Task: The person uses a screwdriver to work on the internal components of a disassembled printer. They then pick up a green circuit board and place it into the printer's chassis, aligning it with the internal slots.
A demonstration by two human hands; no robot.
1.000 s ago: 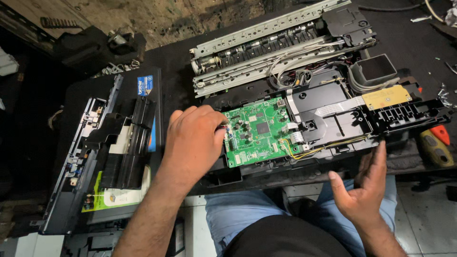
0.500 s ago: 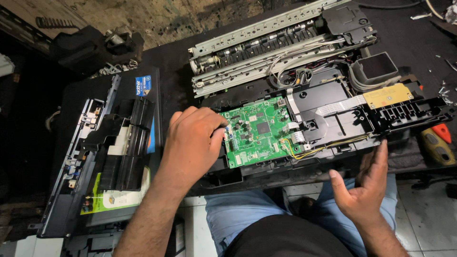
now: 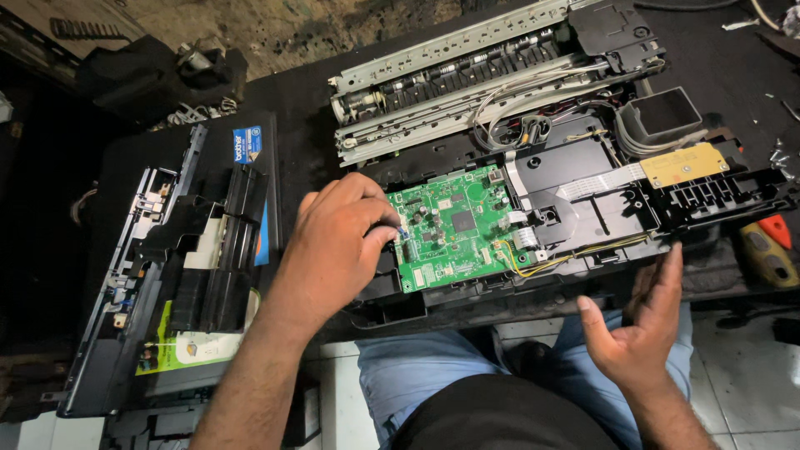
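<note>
A green circuit board (image 3: 454,225) sits in the black chassis of an opened printer (image 3: 600,179) on a dark workbench. My left hand (image 3: 337,246) rests on the chassis at the board's left edge, its fingertips touching the board's left side. Nothing loose is in that hand. My right hand (image 3: 637,329) hovers open, palm turned inward, in front of the bench's near edge and below the printer's right part; it holds nothing. A yellow wire bundle (image 3: 567,254) runs along the chassis just right of the board.
A grey metal roller assembly (image 3: 450,71) lies at the back of the printer. A detached black printer cover (image 3: 183,258) with paper labels lies to the left. A yellow and red screwdriver handle (image 3: 768,250) sits at the right edge. My blue-jeaned knees (image 3: 417,375) are under the bench.
My left hand stays at the board's left edge and my right hand stays open near the bench front. Nothing else has visibly changed.
</note>
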